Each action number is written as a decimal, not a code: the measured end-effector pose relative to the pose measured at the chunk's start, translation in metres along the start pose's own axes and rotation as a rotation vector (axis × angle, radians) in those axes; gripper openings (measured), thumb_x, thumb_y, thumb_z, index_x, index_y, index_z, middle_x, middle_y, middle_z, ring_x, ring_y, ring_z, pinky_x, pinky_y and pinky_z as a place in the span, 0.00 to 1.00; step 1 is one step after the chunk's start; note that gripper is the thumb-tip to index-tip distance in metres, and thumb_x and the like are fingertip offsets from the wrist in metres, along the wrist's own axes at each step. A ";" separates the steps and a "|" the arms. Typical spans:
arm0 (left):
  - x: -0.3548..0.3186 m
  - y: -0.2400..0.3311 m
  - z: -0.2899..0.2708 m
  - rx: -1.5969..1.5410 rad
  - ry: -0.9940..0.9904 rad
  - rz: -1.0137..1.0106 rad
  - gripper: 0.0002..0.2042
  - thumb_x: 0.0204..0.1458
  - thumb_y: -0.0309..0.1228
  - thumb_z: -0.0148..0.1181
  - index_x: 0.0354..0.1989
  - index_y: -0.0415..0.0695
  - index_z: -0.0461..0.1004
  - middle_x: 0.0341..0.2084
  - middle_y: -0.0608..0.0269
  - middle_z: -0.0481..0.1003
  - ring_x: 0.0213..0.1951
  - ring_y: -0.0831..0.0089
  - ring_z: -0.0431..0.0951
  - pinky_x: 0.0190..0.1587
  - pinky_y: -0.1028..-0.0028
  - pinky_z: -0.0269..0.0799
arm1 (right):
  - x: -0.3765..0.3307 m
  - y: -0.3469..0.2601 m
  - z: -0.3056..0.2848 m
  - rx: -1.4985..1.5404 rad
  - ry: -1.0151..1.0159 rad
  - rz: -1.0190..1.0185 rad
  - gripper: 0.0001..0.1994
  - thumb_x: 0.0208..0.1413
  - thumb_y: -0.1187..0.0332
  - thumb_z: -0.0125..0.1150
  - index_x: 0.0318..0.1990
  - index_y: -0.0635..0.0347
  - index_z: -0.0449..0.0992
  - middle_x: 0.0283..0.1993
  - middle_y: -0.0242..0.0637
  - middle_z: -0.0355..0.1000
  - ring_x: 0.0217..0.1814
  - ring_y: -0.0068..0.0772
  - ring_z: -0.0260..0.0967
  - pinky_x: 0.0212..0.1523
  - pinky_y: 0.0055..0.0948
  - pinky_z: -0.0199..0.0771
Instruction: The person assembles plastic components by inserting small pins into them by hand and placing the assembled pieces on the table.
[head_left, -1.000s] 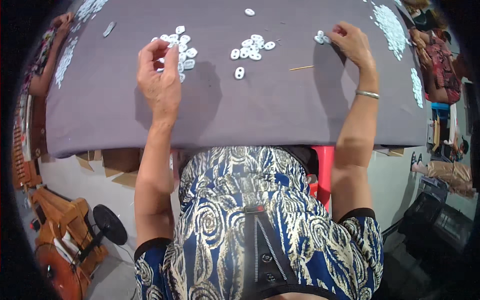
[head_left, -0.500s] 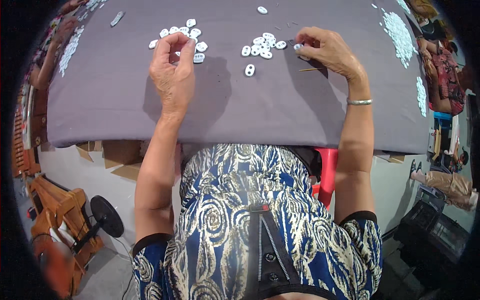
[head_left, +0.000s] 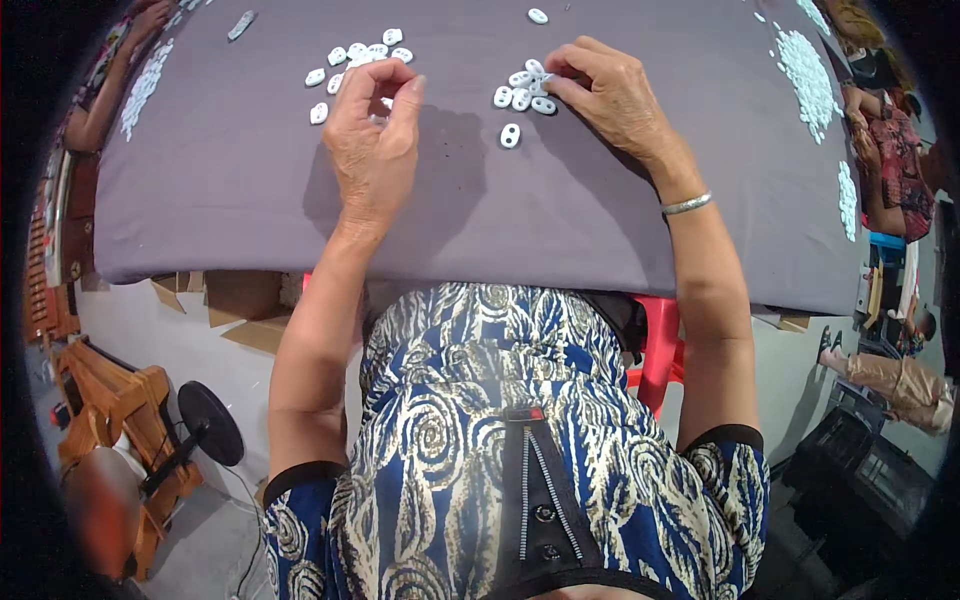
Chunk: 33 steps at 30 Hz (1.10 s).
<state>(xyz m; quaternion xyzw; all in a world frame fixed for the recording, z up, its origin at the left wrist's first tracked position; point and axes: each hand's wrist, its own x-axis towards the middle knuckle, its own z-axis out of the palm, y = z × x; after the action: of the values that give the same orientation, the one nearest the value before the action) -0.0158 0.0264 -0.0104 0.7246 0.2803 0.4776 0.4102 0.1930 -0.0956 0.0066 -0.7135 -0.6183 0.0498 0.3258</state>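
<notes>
My left hand point(head_left: 372, 145) hovers at the near edge of a loose cluster of white pieces point(head_left: 377, 51), some with small dark marks. Its thumb and forefinger curl together in a loop; whatever is between their tips is hidden. My right hand point(head_left: 615, 95) is at the right side of a second pile of white oval pieces point(head_left: 521, 99), which have dark holes. A small white piece shows between its thumb and forefinger. Closer to me lies a single white oval piece with two dark holes point(head_left: 510, 136).
A grey cloth covers the table point(head_left: 480, 220). Heaps of small white pieces lie at the far right point(head_left: 805, 80) and far left point(head_left: 145, 95). Another white oval point(head_left: 538, 16) and a greyish elongated object point(head_left: 241, 25) lie toward the back. Other people sit at both sides.
My right hand has moved left to the oval pile. The thin gold-coloured stick seen beneath it earlier is out of sight. My left hand has shifted slightly right, and the view has moved a little.
</notes>
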 end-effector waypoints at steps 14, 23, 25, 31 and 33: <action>-0.015 0.017 0.008 -0.098 -0.195 -0.084 0.04 0.50 0.22 0.59 0.34 0.39 0.73 0.27 0.68 0.72 0.27 0.82 0.70 0.30 0.80 0.67 | -0.005 -0.008 -0.003 0.456 0.086 0.232 0.06 0.52 0.72 0.60 0.36 0.64 0.75 0.28 0.32 0.74 0.31 0.19 0.72 0.33 0.21 0.72; -0.025 0.033 0.011 -0.346 -0.474 -0.255 0.17 0.53 0.21 0.58 0.52 0.38 0.68 0.38 0.65 0.71 0.40 0.81 0.71 0.44 0.82 0.68 | -0.012 -0.045 0.005 0.621 -0.088 0.121 0.08 0.50 0.70 0.64 0.34 0.64 0.75 0.26 0.27 0.72 0.29 0.13 0.66 0.31 0.17 0.68; -0.025 0.031 0.012 -0.358 -0.485 -0.265 0.17 0.53 0.21 0.58 0.52 0.38 0.68 0.39 0.65 0.71 0.40 0.81 0.71 0.44 0.83 0.68 | -0.012 -0.045 0.006 0.613 -0.110 0.146 0.08 0.50 0.70 0.65 0.33 0.64 0.75 0.25 0.27 0.71 0.29 0.12 0.65 0.30 0.17 0.67; -0.021 0.032 0.011 -0.430 -0.473 -0.294 0.16 0.50 0.19 0.57 0.49 0.37 0.69 0.32 0.63 0.75 0.35 0.80 0.75 0.41 0.80 0.72 | -0.012 -0.049 0.002 0.558 -0.111 0.079 0.07 0.50 0.70 0.65 0.31 0.64 0.76 0.24 0.26 0.69 0.28 0.12 0.63 0.29 0.17 0.66; -0.021 0.033 0.009 -0.502 -0.448 -0.318 0.15 0.50 0.18 0.57 0.47 0.36 0.69 0.31 0.63 0.74 0.33 0.80 0.74 0.40 0.81 0.73 | -0.012 -0.050 0.003 0.625 -0.137 0.091 0.07 0.50 0.70 0.64 0.32 0.64 0.75 0.24 0.25 0.69 0.28 0.12 0.63 0.29 0.17 0.66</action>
<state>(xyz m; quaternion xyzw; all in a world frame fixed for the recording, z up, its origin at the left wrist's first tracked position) -0.0151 -0.0098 0.0069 0.6352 0.1668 0.2915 0.6955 0.1462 -0.1043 0.0271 -0.6007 -0.5611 0.2998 0.4843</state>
